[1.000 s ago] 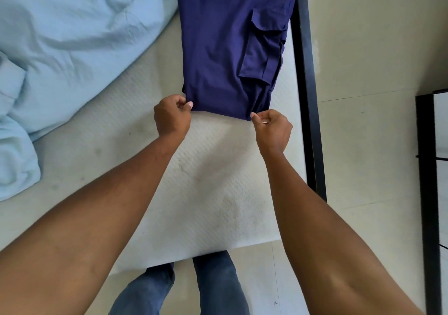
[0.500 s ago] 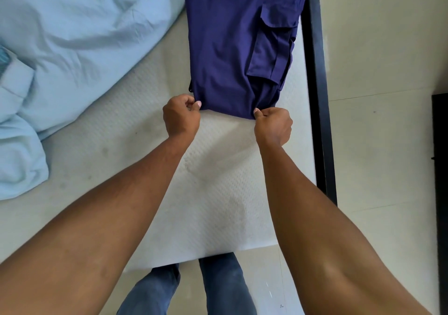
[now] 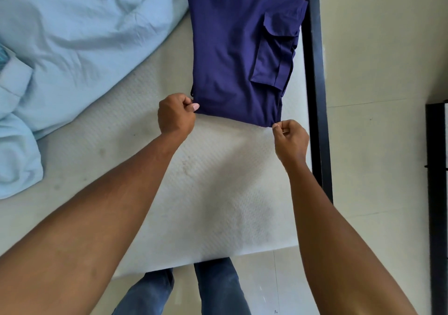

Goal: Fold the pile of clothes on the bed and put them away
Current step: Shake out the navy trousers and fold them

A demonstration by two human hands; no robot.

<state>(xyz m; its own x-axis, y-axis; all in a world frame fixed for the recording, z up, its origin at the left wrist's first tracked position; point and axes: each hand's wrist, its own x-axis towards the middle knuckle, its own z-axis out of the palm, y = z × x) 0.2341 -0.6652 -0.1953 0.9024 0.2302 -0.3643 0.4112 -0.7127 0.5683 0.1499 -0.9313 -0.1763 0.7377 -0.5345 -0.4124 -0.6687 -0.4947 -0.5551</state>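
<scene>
Mattress (image 3: 218,193) w/ navy trousers (image 3: 230,60), top cropped; L hand (image 3: 175,116), R hand (image 3: 291,140): pinch grip on near corners.

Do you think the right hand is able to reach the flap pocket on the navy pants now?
Probably yes: the right hand sits at the near corner of the navy cargo pants, and the flap pocket lies just beyond it, uncovered.

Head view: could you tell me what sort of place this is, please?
Probably a bedroom: a white mattress on a black bed frame, with crumpled light blue cloth and a folded navy garment.
</scene>
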